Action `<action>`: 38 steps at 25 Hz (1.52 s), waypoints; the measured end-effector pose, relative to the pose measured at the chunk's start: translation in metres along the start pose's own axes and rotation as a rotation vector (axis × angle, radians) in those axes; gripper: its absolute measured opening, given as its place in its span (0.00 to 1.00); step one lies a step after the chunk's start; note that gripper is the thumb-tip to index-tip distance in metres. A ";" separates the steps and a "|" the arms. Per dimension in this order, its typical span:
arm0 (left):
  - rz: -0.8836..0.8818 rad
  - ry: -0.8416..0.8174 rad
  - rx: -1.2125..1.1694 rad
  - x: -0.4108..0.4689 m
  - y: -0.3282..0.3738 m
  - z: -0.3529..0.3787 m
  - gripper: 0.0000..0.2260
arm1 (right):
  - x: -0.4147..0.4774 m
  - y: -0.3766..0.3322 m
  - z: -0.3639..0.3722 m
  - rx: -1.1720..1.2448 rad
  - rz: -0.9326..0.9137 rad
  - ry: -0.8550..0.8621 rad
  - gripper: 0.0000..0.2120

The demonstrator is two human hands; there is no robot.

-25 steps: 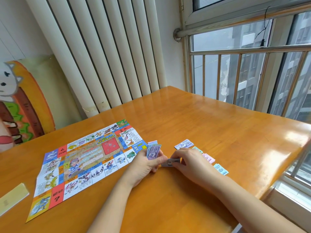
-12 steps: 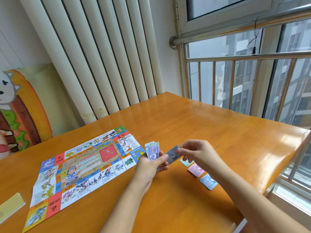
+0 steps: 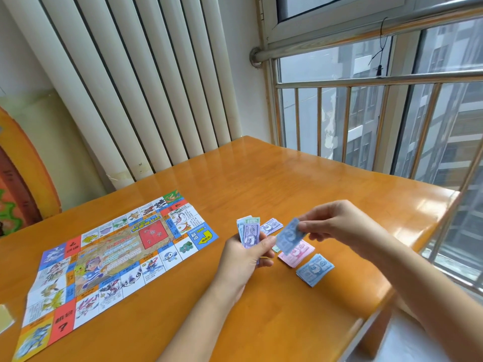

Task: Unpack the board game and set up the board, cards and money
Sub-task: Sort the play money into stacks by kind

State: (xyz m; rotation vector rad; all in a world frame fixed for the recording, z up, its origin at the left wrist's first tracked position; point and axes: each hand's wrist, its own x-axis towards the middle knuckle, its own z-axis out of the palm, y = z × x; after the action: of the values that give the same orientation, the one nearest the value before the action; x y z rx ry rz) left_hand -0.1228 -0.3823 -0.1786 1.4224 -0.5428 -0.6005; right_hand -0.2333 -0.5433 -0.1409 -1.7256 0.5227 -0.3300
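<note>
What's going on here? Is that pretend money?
Someone is sorting play money for a board game. The left hand holds a small stack of notes, and the right hand pinches one blue note above the table. A purple pile, a pink pile and a blue pile lie there. The game board is spread flat on the left.

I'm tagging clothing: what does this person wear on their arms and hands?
Nothing visible. The left hand and right hand are bare, without gloves, rings or watch, and the left forearm and right forearm are uncovered; no sleeve enters the frame.
</note>
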 end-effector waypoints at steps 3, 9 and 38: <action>0.007 -0.188 0.196 -0.005 0.001 0.002 0.10 | -0.019 0.011 -0.018 0.091 0.056 0.044 0.07; 0.035 -0.351 0.546 -0.015 -0.007 0.011 0.13 | -0.035 0.039 -0.014 0.115 0.105 0.063 0.12; 0.054 -0.277 0.744 -0.014 -0.006 0.022 0.14 | -0.027 0.035 -0.015 -0.935 -0.056 -0.049 0.16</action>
State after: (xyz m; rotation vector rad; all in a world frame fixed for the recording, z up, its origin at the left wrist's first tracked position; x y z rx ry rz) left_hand -0.1479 -0.3896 -0.1829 2.0225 -1.0982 -0.5801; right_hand -0.2701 -0.5477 -0.1702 -2.6451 0.6444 -0.0672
